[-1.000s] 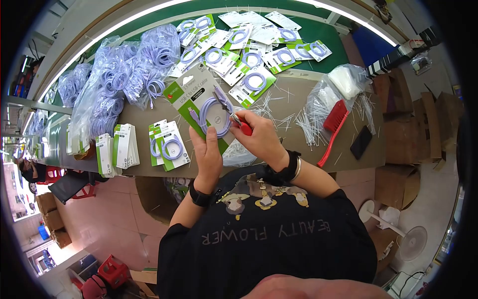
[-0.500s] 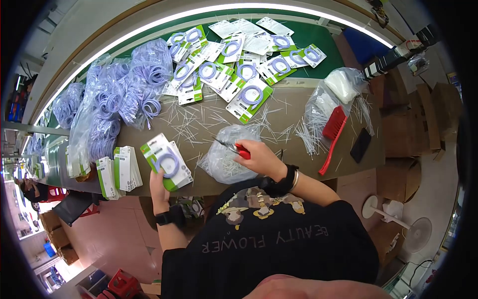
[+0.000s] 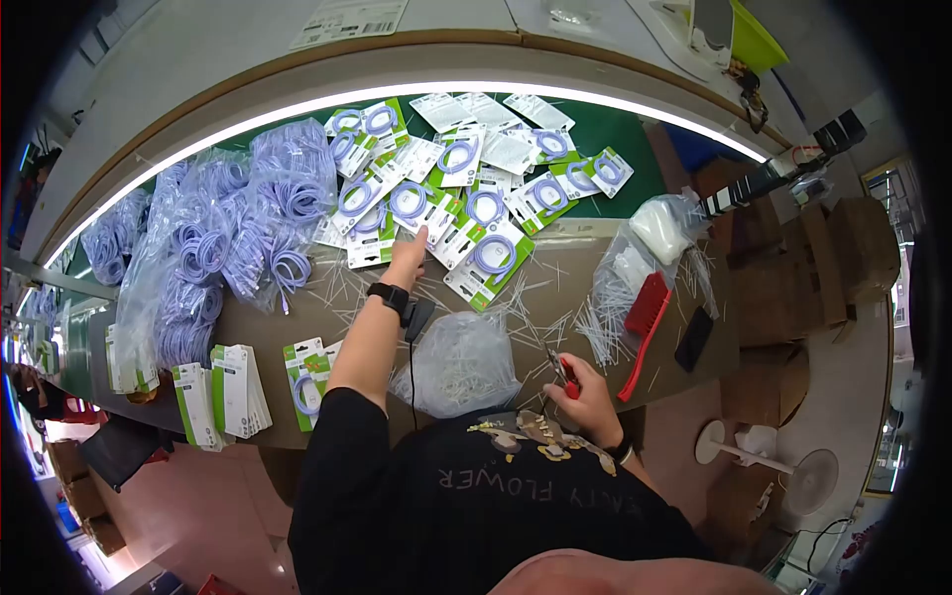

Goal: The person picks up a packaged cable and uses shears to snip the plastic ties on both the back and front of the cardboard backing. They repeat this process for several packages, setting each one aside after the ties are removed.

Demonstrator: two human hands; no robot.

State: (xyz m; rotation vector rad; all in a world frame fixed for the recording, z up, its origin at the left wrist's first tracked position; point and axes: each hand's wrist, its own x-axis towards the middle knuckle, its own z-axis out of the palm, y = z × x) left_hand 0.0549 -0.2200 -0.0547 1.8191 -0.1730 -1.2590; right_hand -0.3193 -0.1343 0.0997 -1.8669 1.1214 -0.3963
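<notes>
My left hand (image 3: pixel 409 256) reaches to the lower edge of a carded purple cable (image 3: pixel 409 201) in the pile at the back. Its index finger is stretched out; whether it grips the card does not show. In my right hand (image 3: pixel 592 399) is a pair of red-handled cutting pliers (image 3: pixel 569 379), tips pointing up and left. Another carded purple cable (image 3: pixel 307 389) lies at the front edge, left of my left forearm. Between my arms sits a clear plastic bag (image 3: pixel 459 365) with pale thin pieces inside.
Bagged purple cables (image 3: pixel 253 203) heap up at the left, with stacked cards (image 3: pixel 238 392) in front. At the right lie a red brush (image 3: pixel 647 317), a black phone (image 3: pixel 694 339) and a bag of white ties (image 3: pixel 650 238). Loose white ties are scattered across the table.
My left hand has let go of the carded cable at the front edge and moved forward to the pile. My right hand, with the pliers, has moved right, away from the clear bag.
</notes>
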